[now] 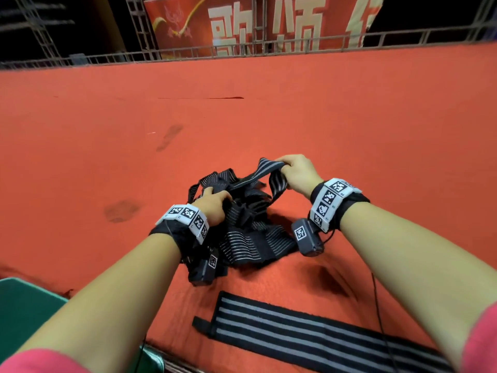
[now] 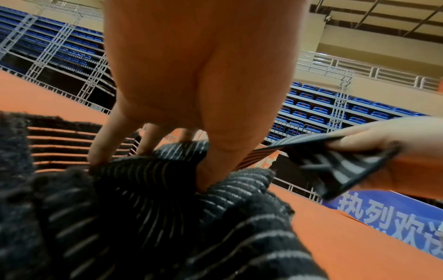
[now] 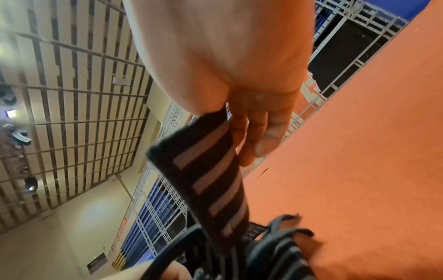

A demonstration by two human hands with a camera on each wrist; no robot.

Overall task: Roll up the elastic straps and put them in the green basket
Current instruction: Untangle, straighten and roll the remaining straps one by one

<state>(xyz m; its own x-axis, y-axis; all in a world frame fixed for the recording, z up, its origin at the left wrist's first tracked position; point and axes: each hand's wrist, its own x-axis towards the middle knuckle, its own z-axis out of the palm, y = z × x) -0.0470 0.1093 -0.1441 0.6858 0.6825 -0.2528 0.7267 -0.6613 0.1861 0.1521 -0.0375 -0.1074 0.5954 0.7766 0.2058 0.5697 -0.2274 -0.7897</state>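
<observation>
Head view: right hand [image 1: 297, 173] pinching one black grey-striped elastic strap [image 1: 265, 173] lifted off the tangled heap of black striped straps [image 1: 247, 219] on the red-covered table [image 1: 349, 117]. Left hand [image 1: 212, 204] clenched into that heap, pinning it down. Another flat black strap with grey stripes [image 1: 309, 332] lying nearer. Green basket [image 1: 29, 305] at near left. Risk: snagged strap dragging neighbours along, or snapping back if grip slips.

strap pile [image 1: 242, 224] central, carpet [image 1: 349, 117] open around
</observation>
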